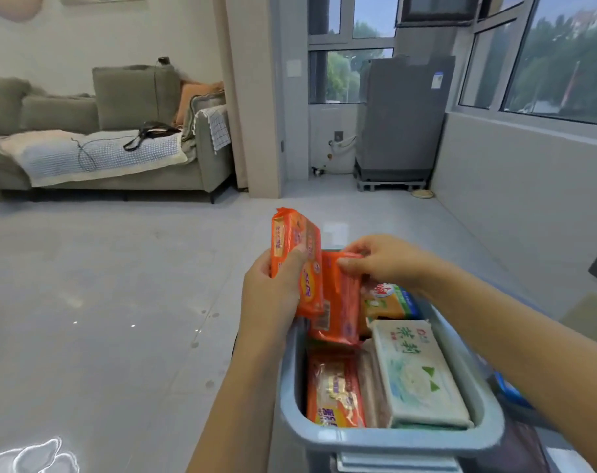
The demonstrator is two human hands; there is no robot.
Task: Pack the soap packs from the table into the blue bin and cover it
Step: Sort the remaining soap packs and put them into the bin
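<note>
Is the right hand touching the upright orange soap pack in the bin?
Touching. The head view shows the right hand with fingertips pinching the top edge of the upright orange soap pack in the blue bin.

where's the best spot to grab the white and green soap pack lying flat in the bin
Probably by its two long edges, coming straight down from above. The white and green soap pack lies flat on top, face up, with its broad top clear of both hands; the bin wall blocks side approaches.

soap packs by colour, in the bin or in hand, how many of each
orange: 3, one held, one standing in the bin, one lying flat
white and green: 1
orange, green and blue: 1
total: 5
</note>
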